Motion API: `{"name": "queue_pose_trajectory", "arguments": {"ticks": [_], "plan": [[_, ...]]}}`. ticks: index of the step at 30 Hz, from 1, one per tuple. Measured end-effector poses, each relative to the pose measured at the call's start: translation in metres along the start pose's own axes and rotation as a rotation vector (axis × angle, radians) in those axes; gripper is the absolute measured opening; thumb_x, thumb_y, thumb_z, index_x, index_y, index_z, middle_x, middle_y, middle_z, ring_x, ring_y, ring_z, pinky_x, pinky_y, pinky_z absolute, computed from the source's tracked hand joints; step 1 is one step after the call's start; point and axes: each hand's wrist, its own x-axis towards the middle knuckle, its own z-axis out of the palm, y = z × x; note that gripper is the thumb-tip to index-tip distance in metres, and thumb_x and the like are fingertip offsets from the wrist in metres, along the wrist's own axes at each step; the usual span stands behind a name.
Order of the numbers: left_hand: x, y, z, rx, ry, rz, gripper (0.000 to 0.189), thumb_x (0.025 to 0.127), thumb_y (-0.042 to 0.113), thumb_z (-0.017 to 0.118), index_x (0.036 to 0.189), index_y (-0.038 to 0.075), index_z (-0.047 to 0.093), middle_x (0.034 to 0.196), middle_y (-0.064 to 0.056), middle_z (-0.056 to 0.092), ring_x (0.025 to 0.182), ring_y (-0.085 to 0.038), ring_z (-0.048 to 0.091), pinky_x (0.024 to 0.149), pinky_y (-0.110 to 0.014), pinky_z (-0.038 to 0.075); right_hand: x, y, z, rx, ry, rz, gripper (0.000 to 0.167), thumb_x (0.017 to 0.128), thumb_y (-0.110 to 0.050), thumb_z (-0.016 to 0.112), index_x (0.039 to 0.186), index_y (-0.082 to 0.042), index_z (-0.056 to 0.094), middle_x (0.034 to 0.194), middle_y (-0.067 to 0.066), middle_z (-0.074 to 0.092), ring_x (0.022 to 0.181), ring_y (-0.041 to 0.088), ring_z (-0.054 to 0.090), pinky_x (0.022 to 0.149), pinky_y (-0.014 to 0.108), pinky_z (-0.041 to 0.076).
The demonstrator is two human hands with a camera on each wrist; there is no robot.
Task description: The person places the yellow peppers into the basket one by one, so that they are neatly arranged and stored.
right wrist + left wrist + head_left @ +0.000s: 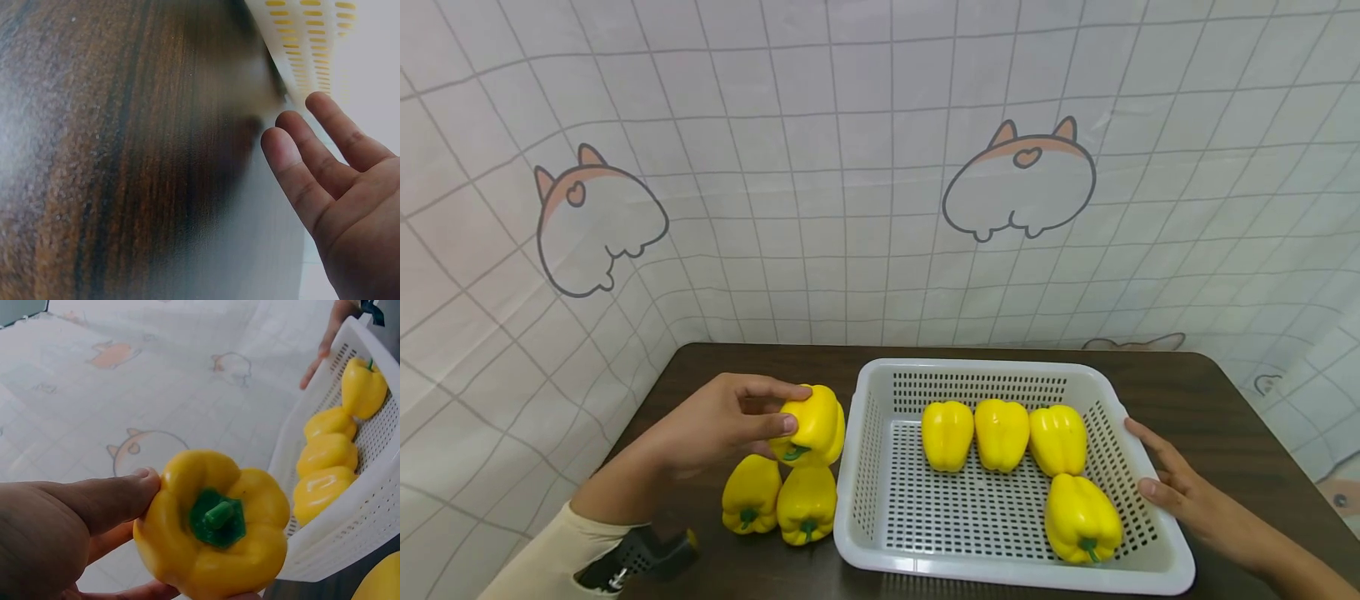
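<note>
My left hand (730,421) grips a yellow bell pepper (820,425) between thumb and fingers, just left of the basket. In the left wrist view its green stem (217,515) faces the camera. Below it, two more yellow peppers (752,493) lie side by side on the table. The white perforated basket (895,568) holds a row of three peppers (1002,435) toward the back and another pepper (1082,518) near its front right corner. At the basket's right rim is my right hand (1195,500), fingertips against the edge, fingers mostly extended in the right wrist view.
The dark wood-grain table (1217,417) ends at a rounded back edge. Behind and beside it hangs a white grid-patterned cloth (790,250) with cartoon animal drawings. A black strap device (632,562) sits on the left wrist.
</note>
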Motion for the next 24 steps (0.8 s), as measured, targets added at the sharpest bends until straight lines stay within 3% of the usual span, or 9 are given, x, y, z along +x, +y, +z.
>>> {"name": "queue_pose_trajectory", "arguments": {"ticks": [5, 20, 24], "plan": [[0.004, 0.002, 0.008, -0.047, 0.006, -0.007, 0.054, 0.093, 0.019, 0.078, 0.140, 0.001, 0.060, 0.127, -0.022, 0.062, 0.106, -0.035, 0.069, 0.083, -0.052, 0.060, -0.001, 0.000, -0.001, -0.002, -0.003, 0.002, 0.069, 0.112, -0.020, 0.027, 0.159, -0.043, -0.018, 0.142, 0.051, 0.031, 0.098, 0.030, 0.074, 0.070, 0.050, 0.062], [0.018, 0.006, 0.034, 0.098, -0.013, 0.005, 0.049, 0.092, 0.028, 0.079, 0.136, 0.012, 0.067, 0.115, -0.010, 0.071, 0.099, -0.027, 0.072, 0.078, -0.048, 0.062, 0.000, -0.001, 0.001, 0.010, -0.012, -0.022, 0.069, 0.111, -0.018, 0.025, 0.159, -0.041, -0.018, 0.145, 0.053, 0.023, 0.101, 0.028, 0.073, 0.070, 0.050, 0.062], [0.022, 0.008, 0.040, 0.094, -0.034, 0.006, 0.047, 0.092, 0.027, 0.079, 0.135, 0.012, 0.067, 0.116, -0.009, 0.072, 0.100, -0.026, 0.072, 0.079, -0.048, 0.062, 0.000, -0.002, 0.002, 0.013, -0.013, -0.022, 0.069, 0.111, -0.018, 0.026, 0.159, -0.041, -0.018, 0.145, 0.053, 0.022, 0.102, 0.028, 0.073, 0.071, 0.050, 0.062]]}}
